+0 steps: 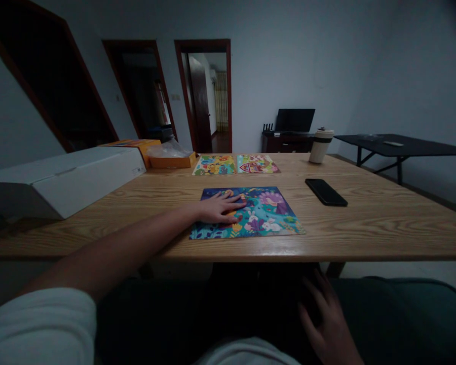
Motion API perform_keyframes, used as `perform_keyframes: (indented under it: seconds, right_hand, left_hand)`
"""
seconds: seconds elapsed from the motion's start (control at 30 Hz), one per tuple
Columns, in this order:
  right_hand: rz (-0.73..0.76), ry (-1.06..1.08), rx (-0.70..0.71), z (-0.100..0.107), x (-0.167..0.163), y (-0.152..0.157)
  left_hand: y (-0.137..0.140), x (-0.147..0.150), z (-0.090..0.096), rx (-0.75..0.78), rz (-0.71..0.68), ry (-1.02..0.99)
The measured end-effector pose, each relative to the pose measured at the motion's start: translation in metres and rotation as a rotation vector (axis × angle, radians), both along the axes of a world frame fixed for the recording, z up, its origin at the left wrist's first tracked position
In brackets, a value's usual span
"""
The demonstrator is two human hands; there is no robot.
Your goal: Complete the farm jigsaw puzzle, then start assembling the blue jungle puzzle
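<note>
Head view — left hand (217, 208), fingers spread, lies on the blue picture board (260, 217): looks complete, covered patch uncertain — right hand (325, 319) loosely open below the tabletop (372, 223).

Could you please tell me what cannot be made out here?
Head view: the part of the blue picture beneath the left hand, which covers it.
Head view: whether the right hand touches anything; darkness hides it.
Head view: the left end of the white box, cut off by the left edge.

Blue-green rabbit-patterned sheet (260, 215), brown wood-grained table (380, 228), black phone (326, 192)
</note>
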State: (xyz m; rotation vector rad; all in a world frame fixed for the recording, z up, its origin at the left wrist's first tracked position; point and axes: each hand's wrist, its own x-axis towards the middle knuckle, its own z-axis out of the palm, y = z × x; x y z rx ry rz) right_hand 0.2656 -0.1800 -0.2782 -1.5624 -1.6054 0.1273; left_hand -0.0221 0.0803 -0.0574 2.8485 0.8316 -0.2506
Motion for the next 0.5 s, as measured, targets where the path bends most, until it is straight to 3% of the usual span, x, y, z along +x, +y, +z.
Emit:
perform_keyframes:
  seconds: [0.1, 0.17, 0.23, 0.37, 0.5]
  right_hand:
    - [0.206, 0.195, -0.149, 0.034, -0.017, 0.004]
    - [0.386, 0.455, -0.38, 0.052, -0.03, 0.011]
    - [0.488, 0.731, -0.508, 0.064, -0.04, 0.022]
    - [0.559, 1.105, -0.555, 0.071, -0.041, 0.037]
    - [0.655, 1.384, -0.599, 0.077, -0.013, 0.037]
  left_hand:
    - [-0.007, 0.013, -0.002, -0.019, -0.063, -0.008]
    - [-0.012, 0.015, -0.001, -0.022, -0.07, -0.017]
    - [-0.015, 0.013, 0.0, -0.017, -0.068, -0.02]
    - [-0.023, 0.008, 0.002, -0.005, -0.091, 0.0]
    - [-0.03, 0.004, 0.003, -0.018, -0.134, -0.016]
